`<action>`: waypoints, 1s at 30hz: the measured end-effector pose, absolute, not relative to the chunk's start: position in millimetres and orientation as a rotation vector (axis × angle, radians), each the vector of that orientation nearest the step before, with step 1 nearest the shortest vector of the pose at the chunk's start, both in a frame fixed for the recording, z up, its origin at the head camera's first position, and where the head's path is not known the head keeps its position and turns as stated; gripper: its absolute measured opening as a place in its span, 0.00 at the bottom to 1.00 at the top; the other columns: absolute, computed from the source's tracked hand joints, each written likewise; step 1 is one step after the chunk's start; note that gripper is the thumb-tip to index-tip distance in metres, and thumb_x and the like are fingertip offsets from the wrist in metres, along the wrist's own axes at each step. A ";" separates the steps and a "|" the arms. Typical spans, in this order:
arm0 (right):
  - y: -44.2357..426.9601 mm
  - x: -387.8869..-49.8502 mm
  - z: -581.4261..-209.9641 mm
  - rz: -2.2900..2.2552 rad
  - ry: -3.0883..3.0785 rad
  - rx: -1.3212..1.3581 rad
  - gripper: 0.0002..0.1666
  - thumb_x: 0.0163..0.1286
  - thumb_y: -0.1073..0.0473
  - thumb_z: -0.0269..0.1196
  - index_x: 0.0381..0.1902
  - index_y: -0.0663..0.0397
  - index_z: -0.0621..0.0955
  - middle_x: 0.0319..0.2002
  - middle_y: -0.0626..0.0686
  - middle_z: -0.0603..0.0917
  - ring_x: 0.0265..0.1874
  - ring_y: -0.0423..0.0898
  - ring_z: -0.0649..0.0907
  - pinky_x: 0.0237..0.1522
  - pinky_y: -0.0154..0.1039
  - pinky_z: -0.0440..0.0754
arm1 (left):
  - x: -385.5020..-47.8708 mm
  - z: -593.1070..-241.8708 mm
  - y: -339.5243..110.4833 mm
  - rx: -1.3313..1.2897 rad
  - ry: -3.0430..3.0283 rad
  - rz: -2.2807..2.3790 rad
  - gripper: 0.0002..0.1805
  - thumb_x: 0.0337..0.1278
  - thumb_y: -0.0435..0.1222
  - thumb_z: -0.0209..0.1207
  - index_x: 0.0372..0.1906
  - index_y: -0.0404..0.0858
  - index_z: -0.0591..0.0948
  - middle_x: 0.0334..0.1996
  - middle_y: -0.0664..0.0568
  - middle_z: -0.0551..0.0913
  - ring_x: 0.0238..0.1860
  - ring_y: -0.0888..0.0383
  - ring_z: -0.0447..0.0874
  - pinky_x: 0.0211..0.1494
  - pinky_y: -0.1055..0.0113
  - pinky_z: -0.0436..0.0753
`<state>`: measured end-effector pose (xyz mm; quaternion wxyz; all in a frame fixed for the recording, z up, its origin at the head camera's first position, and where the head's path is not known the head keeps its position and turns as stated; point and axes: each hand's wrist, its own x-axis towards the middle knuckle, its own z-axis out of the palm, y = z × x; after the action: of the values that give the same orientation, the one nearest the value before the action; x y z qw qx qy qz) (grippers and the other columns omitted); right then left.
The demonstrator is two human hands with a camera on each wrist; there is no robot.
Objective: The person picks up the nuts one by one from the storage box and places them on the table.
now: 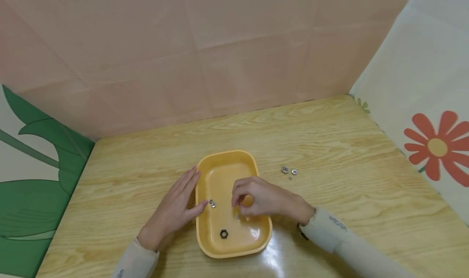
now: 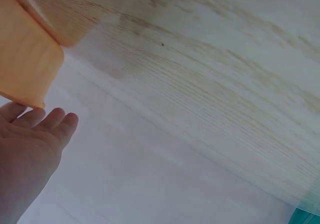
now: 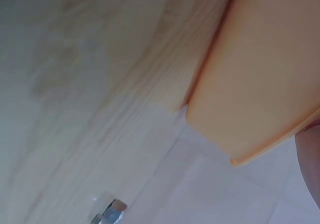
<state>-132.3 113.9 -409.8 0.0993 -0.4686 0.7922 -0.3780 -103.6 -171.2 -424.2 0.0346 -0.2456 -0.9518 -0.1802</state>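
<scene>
A yellow plastic tray (image 1: 202,245) stands on the table, holding a dark hex nut (image 1: 224,234), a pair of small silver nuts (image 1: 212,204) near its left wall and a tiny nut (image 1: 237,217). My left hand (image 1: 172,206) rests against the tray's left side, fingers extended along the rim and thumb reaching over it. In the left wrist view, those fingertips touch the rim. My right hand (image 1: 258,196) is inside the tray, its fingers bent and the thumb near the index fingertip, just above the tiny nut. Whether anything sits between those fingertips is unclear.
Right of the tray, silver nuts of different sizes lie on the wood-grain table: a larger one (image 1: 285,170), a medium one (image 1: 294,172) and a tiny one (image 1: 290,178). A pink backdrop (image 1: 205,58) rises behind the table, and a flower-printed sheet (image 1: 388,74) borders the right.
</scene>
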 end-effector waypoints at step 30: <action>136.3 -136.2 -401.9 -1.296 2.429 -1.408 0.08 0.58 0.67 0.66 0.35 0.52 0.88 0.34 0.49 0.88 0.34 0.35 0.84 0.37 0.35 0.88 | -104.0 -422.8 -171.9 -0.764 -2.927 -0.543 0.46 0.63 0.56 0.58 0.77 0.33 0.57 0.79 0.41 0.53 0.77 0.41 0.55 0.78 0.45 0.61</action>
<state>-136.2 136.3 -401.9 0.0247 -0.4552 0.7852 -0.4191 -104.0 -171.9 -422.8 0.0338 -0.2483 -0.9518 -0.1767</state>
